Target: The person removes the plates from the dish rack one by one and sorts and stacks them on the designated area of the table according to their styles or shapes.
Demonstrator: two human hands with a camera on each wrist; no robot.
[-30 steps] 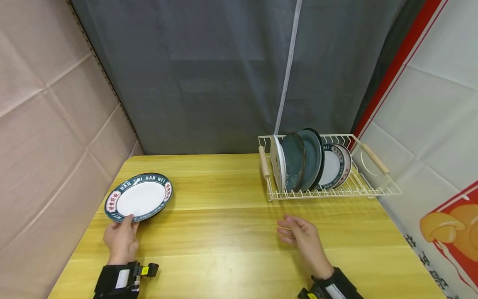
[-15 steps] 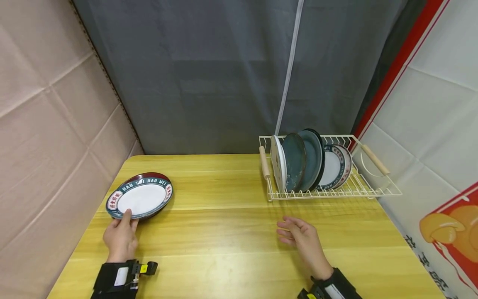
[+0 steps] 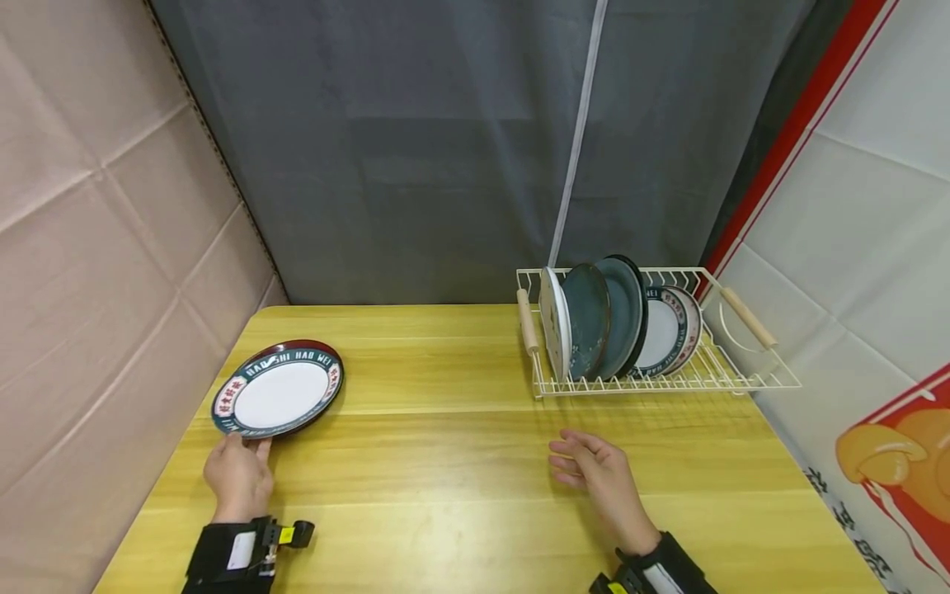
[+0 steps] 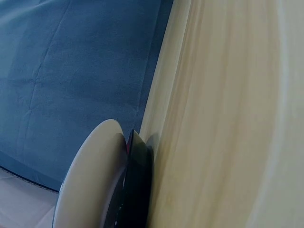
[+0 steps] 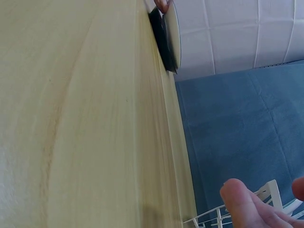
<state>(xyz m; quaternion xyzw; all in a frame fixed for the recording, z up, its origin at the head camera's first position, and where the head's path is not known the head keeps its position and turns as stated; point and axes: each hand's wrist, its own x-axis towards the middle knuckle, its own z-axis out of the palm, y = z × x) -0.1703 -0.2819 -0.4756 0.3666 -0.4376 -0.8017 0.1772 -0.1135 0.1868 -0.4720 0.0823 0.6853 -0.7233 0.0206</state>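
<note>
A white plate (image 3: 282,394) with a blue-green lettered rim lies over a dark plate whose maroon edge (image 3: 306,343) shows at the back. In the left wrist view the white plate's pale underside (image 4: 92,173) leans away from the dark plate (image 4: 137,185), with a narrow wedge between them. My left hand (image 3: 239,478) is at the near rim, its thumb right at the edge and no longer over the face; its other fingertips are partly hidden beneath the rim. My right hand (image 3: 597,474) hovers over the table before the dish rack, fingers loosely bent, holding nothing.
A white wire dish rack (image 3: 712,375) with wooden handles stands at the back right. In it several plates stand on edge, including a grey-blue one (image 3: 623,309) and a white one (image 3: 555,326). A grey curtain (image 3: 416,165) borders the wooden table (image 3: 430,470).
My left thumb has slid off the plate's face to its near edge. The lettered plate has shifted slightly nearer, baring the maroon edge behind it. My right hand has stayed put.
</note>
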